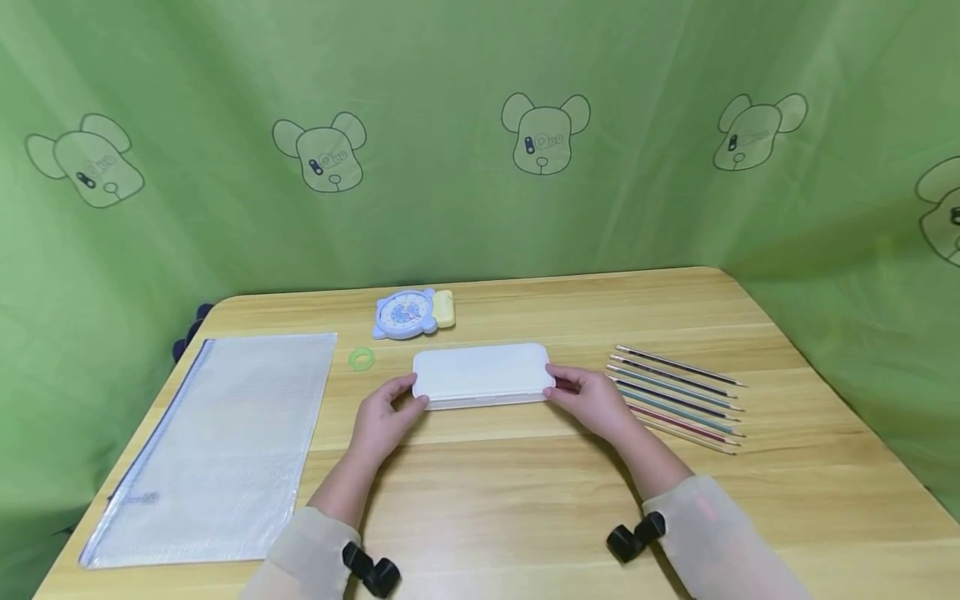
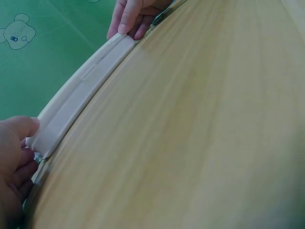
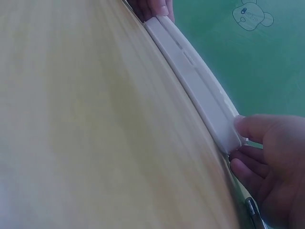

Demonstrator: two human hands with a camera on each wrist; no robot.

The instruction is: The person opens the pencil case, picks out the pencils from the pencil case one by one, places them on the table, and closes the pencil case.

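A white pencil case (image 1: 482, 372) with its lid closed lies across the middle of the table in the head view. My left hand (image 1: 381, 419) grips its left end, the thumb at the front corner and fingers along the side. At the opposite end my right hand (image 1: 592, 402) holds it the same way, thumb on the front corner. The left wrist view shows the long front side of the case (image 2: 86, 86) close to the wooden surface. In the right wrist view the thumb presses the near corner of the case (image 3: 209, 93), with the other fingers curled beside its end.
Several pencils (image 1: 675, 400) lie in a row right of the case. On the left is a translucent zip pouch (image 1: 217, 450). Behind stand a blue toy clock (image 1: 406, 314) and a pale yellow block (image 1: 444, 308); a green ring (image 1: 362, 359) lies nearby. A green curtain (image 1: 450, 225) borders the table (image 1: 510, 517).
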